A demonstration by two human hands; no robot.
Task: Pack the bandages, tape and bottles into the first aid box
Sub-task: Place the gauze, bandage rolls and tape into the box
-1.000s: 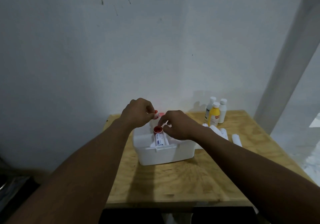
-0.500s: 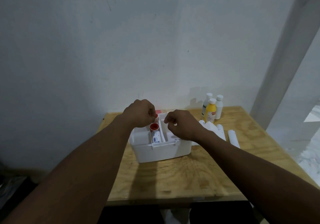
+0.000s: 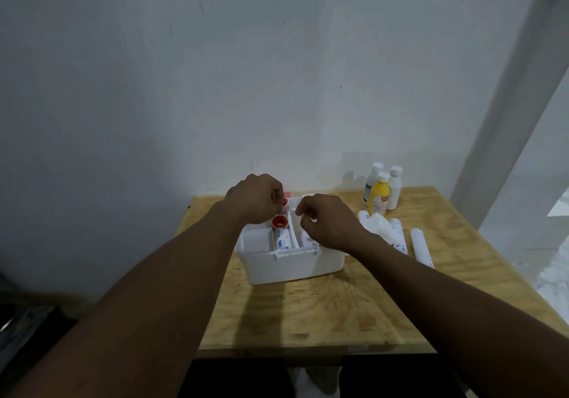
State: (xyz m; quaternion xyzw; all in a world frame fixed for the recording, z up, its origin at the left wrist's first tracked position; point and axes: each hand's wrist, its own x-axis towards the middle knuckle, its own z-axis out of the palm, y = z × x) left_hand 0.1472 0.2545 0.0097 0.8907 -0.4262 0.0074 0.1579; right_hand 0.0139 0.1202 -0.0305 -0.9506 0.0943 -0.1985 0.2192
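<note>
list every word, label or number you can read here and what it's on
Blue print on the wrapped roll in the first aid box: blurred capitals, not readable.
Red label on the yellow bottle: white lettering, too small to read.
Dark label on the grey bottle behind it: unreadable.
Dark print on the bandage rolls on the table: too small.
No text can be quoted.
</note>
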